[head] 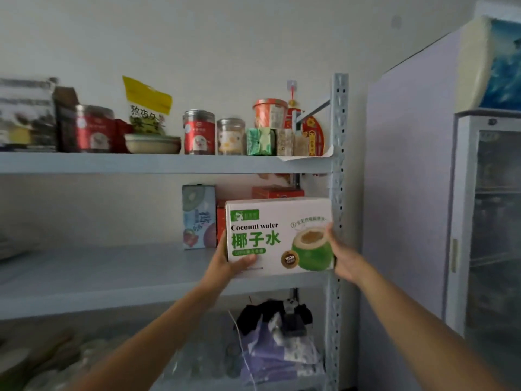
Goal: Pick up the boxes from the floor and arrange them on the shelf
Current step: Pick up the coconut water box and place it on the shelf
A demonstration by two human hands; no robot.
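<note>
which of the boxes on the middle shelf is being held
The white coconut water box with green lettering, at the right end: the left hand and right hand grip its sides. The pale blue box and red box behind are untouched.

Qty: Coconut water box (277, 232): 1 pc. Hands: 2, left hand (225, 263), right hand (342, 258). Shelf (141, 162): 3 lvls. Red jars (198, 132): 2. Clear jar (230, 136): 1. Yellow bag (146, 104): 1. Noodle tub (269, 112): 1. Blue carton (198, 217): 1. Fridge (490, 221): 1.
</note>
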